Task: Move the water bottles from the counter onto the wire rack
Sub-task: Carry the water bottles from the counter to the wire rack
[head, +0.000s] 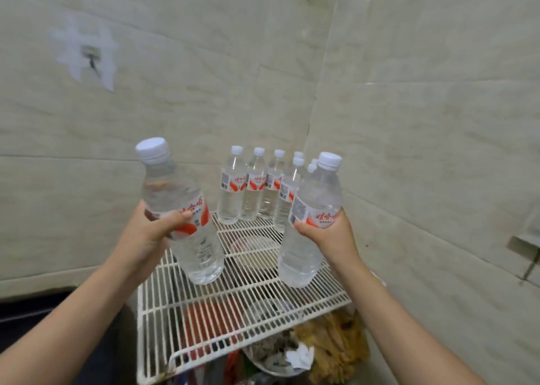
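Observation:
My left hand (152, 232) grips a clear water bottle (198, 256) with a white cap and red-and-white label, tilted to the left above the white wire rack (204, 305). My right hand (333, 235) grips a second water bottle (301, 259) by its label, nearly upright over the rack's right side. Both bottles hang in the air, their bases just above the wires. Several more bottles of the same kind (248, 189) stand upright in rows at the rack's far corner, against the tiled walls.
Tiled walls meet in a corner right behind the rack. Beneath the wires lie a bowl with scraps (277, 358), yellowish bags (336, 343) and red items. A dark counter edge (35, 308) shows at lower left. A small fitting (526, 247) juts from the right wall.

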Demonstrator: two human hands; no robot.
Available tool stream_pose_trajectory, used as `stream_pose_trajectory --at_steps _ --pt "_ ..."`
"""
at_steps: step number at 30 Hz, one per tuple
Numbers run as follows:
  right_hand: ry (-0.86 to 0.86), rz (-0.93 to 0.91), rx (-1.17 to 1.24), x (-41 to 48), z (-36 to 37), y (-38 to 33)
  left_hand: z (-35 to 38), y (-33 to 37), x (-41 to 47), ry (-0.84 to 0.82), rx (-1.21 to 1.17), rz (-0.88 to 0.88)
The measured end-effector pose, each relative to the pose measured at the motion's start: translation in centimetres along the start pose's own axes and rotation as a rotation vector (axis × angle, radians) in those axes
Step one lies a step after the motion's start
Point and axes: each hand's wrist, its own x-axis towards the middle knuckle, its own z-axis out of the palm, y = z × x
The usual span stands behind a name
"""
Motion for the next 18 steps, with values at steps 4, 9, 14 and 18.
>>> stream_pose_trajectory --at_steps 4,9,14,18 --pt "-0.004 0.046 -0.044 6.5 3.1 2.4 -0.6 -3.0 5.0 0.024 -0.002 -0.012" --pt "-0.041 0.089 -0.067 13.1 7.4 5.8 -1.9 -5.5 9.9 -0.005 0.027 -0.078" --pt "-0.024 0.15 -0.094 17.9 10.5 9.1 -2.8 -7.2 12.9 0.072 0.033 -0.098" --pt "-0.047 0.213 -0.09 19.7 10.8 11.2 -2.6 -7.6 13.9 0.105 0.05 -0.124"
